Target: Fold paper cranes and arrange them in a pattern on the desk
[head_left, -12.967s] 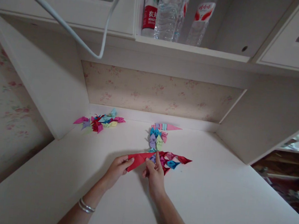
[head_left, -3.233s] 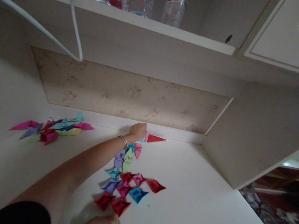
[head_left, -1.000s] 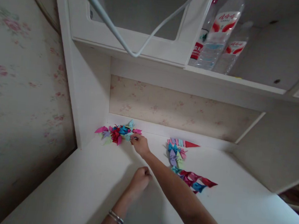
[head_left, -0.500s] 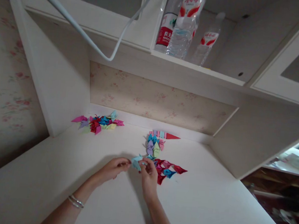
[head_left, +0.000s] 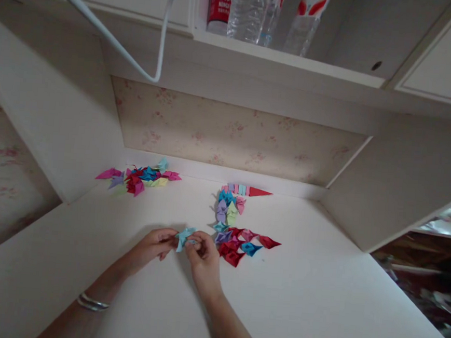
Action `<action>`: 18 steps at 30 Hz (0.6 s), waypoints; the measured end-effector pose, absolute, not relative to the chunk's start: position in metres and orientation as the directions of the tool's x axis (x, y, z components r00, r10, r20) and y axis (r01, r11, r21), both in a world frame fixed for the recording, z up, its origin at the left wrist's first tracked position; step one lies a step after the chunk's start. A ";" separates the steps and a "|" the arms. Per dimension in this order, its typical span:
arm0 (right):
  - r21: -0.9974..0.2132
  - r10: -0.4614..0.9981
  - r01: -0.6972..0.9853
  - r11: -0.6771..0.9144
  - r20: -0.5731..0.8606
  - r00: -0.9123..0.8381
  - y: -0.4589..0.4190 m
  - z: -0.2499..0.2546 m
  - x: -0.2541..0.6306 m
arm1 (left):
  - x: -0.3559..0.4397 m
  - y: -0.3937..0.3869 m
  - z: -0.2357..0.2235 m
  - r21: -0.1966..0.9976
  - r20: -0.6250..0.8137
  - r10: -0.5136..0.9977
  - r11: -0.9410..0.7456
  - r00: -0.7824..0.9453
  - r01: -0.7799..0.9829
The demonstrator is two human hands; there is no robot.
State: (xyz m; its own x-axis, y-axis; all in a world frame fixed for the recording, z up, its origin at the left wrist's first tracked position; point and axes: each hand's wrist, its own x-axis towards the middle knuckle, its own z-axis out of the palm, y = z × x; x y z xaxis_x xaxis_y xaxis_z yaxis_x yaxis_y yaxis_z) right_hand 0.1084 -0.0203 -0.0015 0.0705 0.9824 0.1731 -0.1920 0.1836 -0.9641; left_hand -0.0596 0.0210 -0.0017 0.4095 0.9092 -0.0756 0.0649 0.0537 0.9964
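Note:
A light-blue folded paper crane [head_left: 184, 238] is held up between my two hands, above the white desk. My left hand [head_left: 160, 243] pinches its left side, and a silver bangle circles that wrist. On the other side, the fingers of my right hand [head_left: 202, 258] are closed on the crane's right edge and hide part of it. Just right of my right hand lies a group of red, pink, blue and purple paper boats [head_left: 238, 245]. Behind them sit several paper cranes [head_left: 228, 211] in blue, purple, green and pink.
A heap of mixed paper cranes [head_left: 142, 177] lies at the back left. Against the back edge is a row of small folded papers with a red paper cone [head_left: 260, 192]. Water bottles [head_left: 247, 14] stand on the shelf overhead, where a white cable [head_left: 114, 40] hangs down.
The view has tilted down and shifted. Both hands, with the light-blue crane, have moved left, away from the paper boats, and more of the boats now shows.

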 end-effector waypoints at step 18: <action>-0.623 0.829 0.557 0.549 0.493 -0.266 -0.063 0.013 0.133 | -0.061 0.034 -0.016 0.959 -0.101 0.976 0.148 0.195 -0.242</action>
